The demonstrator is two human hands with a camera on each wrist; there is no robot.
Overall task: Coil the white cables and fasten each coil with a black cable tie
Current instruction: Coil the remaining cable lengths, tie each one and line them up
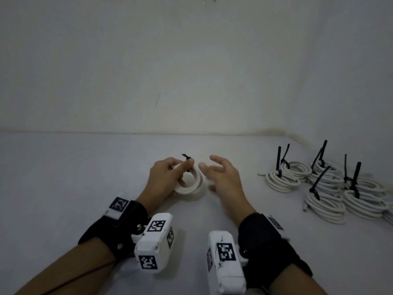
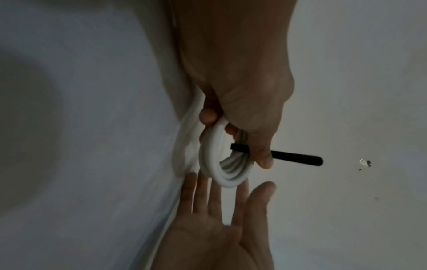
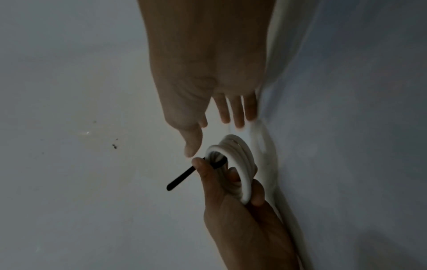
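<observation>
A small coil of white cable (image 1: 192, 184) (image 2: 221, 164) (image 3: 238, 164) stands on edge just above the table. My left hand (image 1: 168, 177) (image 2: 242, 102) (image 3: 231, 197) grips the coil, its thumb pressing a black cable tie (image 1: 186, 156) (image 2: 295, 157) (image 3: 182, 179) against the turns; the tie's free end sticks out past the thumb. Just right of the coil, my right hand (image 1: 219, 175) (image 2: 221, 219) (image 3: 208, 91) hovers with fingers spread and holds nothing. Whether the tie is looped round the coil I cannot tell.
Several tied white coils (image 1: 327, 184) with black tie tails sticking up lie in a heap at the right of the white table (image 1: 74, 177). A pale wall (image 1: 170, 60) rises behind the table and meets a side wall at the right corner.
</observation>
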